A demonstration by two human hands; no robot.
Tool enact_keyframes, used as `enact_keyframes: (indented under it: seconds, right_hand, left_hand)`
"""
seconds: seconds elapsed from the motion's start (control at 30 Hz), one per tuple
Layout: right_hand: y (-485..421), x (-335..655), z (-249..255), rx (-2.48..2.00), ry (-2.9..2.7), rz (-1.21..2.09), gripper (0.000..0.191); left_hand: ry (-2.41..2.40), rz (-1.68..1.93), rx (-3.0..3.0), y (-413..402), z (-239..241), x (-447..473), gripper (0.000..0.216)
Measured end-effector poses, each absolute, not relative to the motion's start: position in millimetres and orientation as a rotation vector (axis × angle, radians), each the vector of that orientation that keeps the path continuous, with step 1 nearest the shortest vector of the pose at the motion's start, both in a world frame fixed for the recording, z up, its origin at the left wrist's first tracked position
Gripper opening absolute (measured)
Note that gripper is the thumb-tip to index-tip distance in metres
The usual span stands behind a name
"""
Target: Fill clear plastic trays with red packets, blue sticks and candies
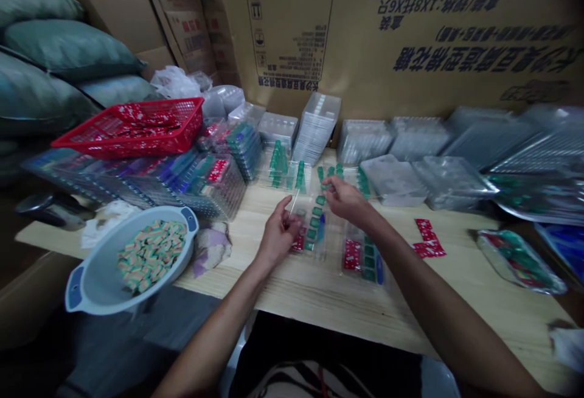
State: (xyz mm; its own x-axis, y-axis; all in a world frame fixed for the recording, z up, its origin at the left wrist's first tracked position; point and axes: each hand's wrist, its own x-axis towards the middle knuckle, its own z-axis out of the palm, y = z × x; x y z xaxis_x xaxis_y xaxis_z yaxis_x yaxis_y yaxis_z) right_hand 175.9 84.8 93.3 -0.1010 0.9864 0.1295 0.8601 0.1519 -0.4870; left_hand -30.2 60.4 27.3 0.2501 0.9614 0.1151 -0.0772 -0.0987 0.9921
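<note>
My left hand (pixel 279 235) is curled at the left edge of a clear plastic tray (pixel 322 251), gripping it. A column of green blocks (pixel 314 222), a red packet (pixel 298 241) and a slim blue item (pixel 322 225) sit in this tray. My right hand (pixel 343 198) is pinched over the tray's far end, with a small green piece at its fingertips, partly hidden and blurred. Just right of it, under my right forearm, lies a second clear tray with a red packet (pixel 353 254) and green blocks (pixel 368 258).
Green stacks (pixel 278 165) stand behind my hands, before piled clear trays (pixel 317 127). Filled boxes (pixel 219 185) and a red basket (pixel 132 127) are at left. A pale blue basin (pixel 98 276) holds many small pieces. Red packets (pixel 427 240) lie at right; a large carton (pixel 356 33) forms the back.
</note>
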Motion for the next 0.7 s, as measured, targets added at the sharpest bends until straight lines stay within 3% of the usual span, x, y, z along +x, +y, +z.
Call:
enact_keyframes:
  seconds: [0.17,0.37,0.57,0.7]
  right_hand:
    - [78,168,49,-1.911,-2.135,0.352,0.032]
    - [67,165,20,-1.956,-2.131,0.357,0.041]
    - [66,158,16,-2.013,-1.998,0.414,0.047]
    - [65,144,24,-2.062,-1.867,0.452,0.047]
  left_hand:
    - [1.419,0.982,1.608,48,-5,-20,0.059]
    - [1.622,0.656,1.997,40,0,-17,0.046]
    - [1.533,0.619,1.94,26,-2,-22,0.073]
    - [1.455,0.807,1.824,19,-23,-23,0.086]
